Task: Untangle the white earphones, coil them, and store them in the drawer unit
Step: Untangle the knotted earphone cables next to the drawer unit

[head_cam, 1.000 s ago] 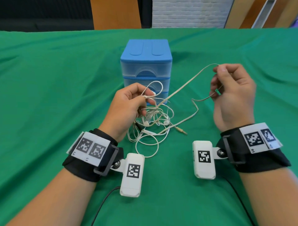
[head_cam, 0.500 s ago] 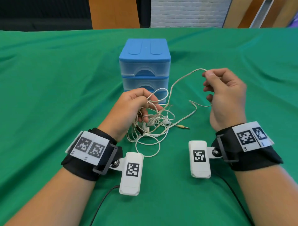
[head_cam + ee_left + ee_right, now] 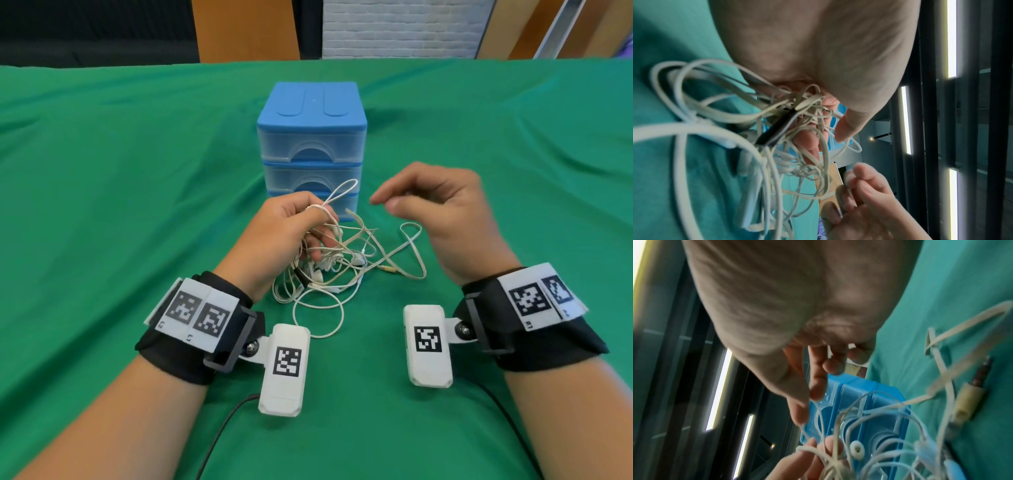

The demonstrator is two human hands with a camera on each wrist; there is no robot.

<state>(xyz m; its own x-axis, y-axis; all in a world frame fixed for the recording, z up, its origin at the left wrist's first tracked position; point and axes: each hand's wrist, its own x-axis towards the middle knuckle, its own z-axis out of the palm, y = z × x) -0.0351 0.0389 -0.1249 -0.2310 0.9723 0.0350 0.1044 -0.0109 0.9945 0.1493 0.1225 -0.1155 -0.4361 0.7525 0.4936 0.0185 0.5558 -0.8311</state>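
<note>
The white earphones [image 3: 337,270] are a tangled bundle on the green cloth, just in front of the blue drawer unit [image 3: 311,137]. My left hand [image 3: 318,236] grips the top of the tangle, with one loop sticking up above its knuckles. The left wrist view shows cords [image 3: 777,146] wound around its fingers. My right hand [image 3: 385,204] hovers right of the loop with thumb and forefinger loosely extended and nothing between them. A free loop of cord [image 3: 412,246] and the jack plug [image 3: 388,269] lie under it. All drawers [image 3: 869,402] look closed.
Green cloth [image 3: 137,205] covers the whole table. White wrist cameras [image 3: 286,368] hang near the table's front, with black cables trailing toward me. Wooden panels and a brick wall stand beyond the far edge.
My right hand has let go of the long cord it held up and moved down and left toward the tangle. The freed cord now lies on the cloth. My left hand keeps its grip.
</note>
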